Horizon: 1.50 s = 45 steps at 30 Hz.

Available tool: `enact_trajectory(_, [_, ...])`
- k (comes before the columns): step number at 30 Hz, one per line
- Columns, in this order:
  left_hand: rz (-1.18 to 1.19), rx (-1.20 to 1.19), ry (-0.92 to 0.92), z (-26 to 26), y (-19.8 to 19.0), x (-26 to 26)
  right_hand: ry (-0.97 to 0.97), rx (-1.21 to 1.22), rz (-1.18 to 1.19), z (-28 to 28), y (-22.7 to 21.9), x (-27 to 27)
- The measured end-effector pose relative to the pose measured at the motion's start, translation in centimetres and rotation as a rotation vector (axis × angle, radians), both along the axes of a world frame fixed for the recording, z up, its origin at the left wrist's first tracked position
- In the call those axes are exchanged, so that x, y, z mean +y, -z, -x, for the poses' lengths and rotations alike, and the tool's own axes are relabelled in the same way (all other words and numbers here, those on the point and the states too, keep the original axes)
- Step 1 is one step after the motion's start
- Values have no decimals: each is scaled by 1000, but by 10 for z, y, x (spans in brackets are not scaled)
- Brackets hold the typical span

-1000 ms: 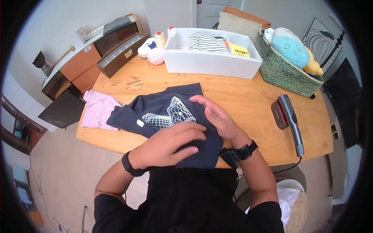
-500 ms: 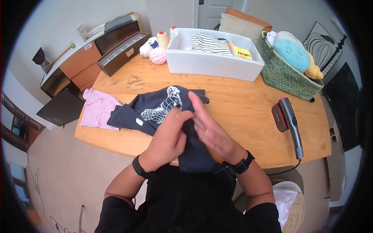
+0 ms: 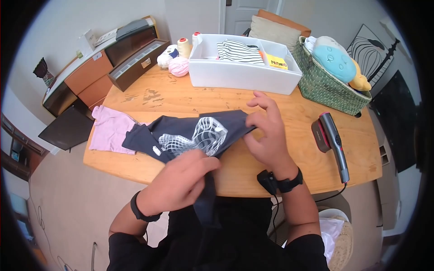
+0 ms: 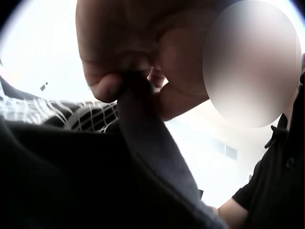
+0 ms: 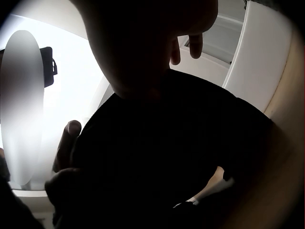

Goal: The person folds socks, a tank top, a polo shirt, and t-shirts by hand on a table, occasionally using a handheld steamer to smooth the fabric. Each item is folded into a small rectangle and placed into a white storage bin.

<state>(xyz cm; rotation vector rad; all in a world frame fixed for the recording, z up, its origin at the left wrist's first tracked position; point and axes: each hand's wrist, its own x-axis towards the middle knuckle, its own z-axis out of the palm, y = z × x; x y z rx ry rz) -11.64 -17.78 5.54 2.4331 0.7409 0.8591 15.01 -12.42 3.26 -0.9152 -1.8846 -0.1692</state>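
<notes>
A dark navy garment [image 3: 181, 124] with a white net-like print lies bunched across the table's middle, one part hanging over the front edge. My left hand [image 3: 176, 180] pinches its near side; in the left wrist view the left hand [image 4: 143, 52] grips a fold of the cloth [image 4: 152, 143]. At the garment's right end my right hand [image 3: 269, 135] pinches the raised corner between thumb and finger, other fingers lifted. The right wrist view shows the right hand [image 5: 147, 47] dark above the cloth [image 5: 157, 143]. A pink garment [image 3: 113, 131] lies at the left, partly under the navy one.
Behind stand a white bin [image 3: 244, 74] with striped cloth, yarn balls [image 3: 179, 66], thread cones and a brown divided box [image 3: 138, 65]. A green basket [image 3: 325, 86] of plush toys is at the back right. A handheld steamer [image 3: 332, 144] with a cord lies on the right.
The hands were close together over the garment and have moved apart. The right hand now holds its right corner lifted outward, and the printed part is spread further to the right.
</notes>
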Motion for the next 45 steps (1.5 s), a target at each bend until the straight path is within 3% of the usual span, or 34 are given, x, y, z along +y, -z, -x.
enact_trajectory(1, [0, 0, 0, 6, 0, 3, -122, 157, 137, -7, 1, 0])
enact_trajectory(2, [-194, -47, -102, 12, 1, 8, -244, 313, 273, -13, 2, 0])
enact_trajectory(3, [-387, -92, -206, 16, 1, 11, -247, 312, 274, -17, -1, -7])
enact_trajectory(5, [-291, -144, -464, 20, -4, 9, -349, 528, 525, -24, -8, -31])
enact_trajectory(6, [-320, -122, -478, 28, -4, 12, -419, 607, 530, -27, -5, -38])
enact_trajectory(8, [-347, -102, -487, 39, -4, 18, -362, 524, 505, -35, -12, -60])
enact_trajectory(10, [-230, -187, -408, 44, -4, 20, -308, 358, 435, -41, -26, -79])
enact_trajectory(11, [-227, -189, -407, 48, -4, 17, -303, 239, 545, -46, -45, -93])
enact_trajectory(13, [202, -339, -50, 59, -6, 5, -461, 15, 598, -68, -57, -113])
enact_trajectory(16, [328, -274, 467, 72, -25, -16, -824, -469, 528, -87, -100, -135])
enact_trajectory(17, [363, -411, 662, 70, -19, -17, -1020, -452, 538, -94, -107, -140])
enact_trajectory(18, [357, -360, 797, 68, -28, -13, -1146, -390, 532, -99, -110, -148])
enact_trajectory(19, [351, -306, 931, 67, -40, -9, -1142, -386, 592, -91, -132, -152])
enact_trajectory(22, [244, -300, 1022, 63, -55, -10, -1043, -206, 409, -85, -142, -166])
enact_trajectory(25, [199, -298, 983, 64, -68, -13, -972, -337, 483, -111, -145, -177])
enact_trajectory(28, [165, -283, 982, 70, -78, -17, -976, -264, 435, -119, -140, -184])
enact_trajectory(30, [121, -247, 991, 74, -84, -20, -995, -162, 278, -123, -134, -189])
enact_trajectory(33, [119, -227, 1005, 77, -89, -24, -932, -70, 312, -100, -141, -192])
enact_trajectory(37, [180, -145, 1036, 80, -77, -10, -1055, -346, 471, -119, -143, -163])
enact_trajectory(39, [227, -124, 988, 80, -63, -5, -962, -451, 581, -116, -139, -155])
enact_trajectory(41, [243, 0, 755, 85, -50, 1, -949, -443, 637, -125, -128, -144])
enact_trajectory(44, [362, 58, 396, 88, -47, 19, -503, -241, 666, -131, -104, -122])
enact_trajectory(45, [300, 117, 228, 85, -50, 27, -377, -173, 689, -133, -100, -105])
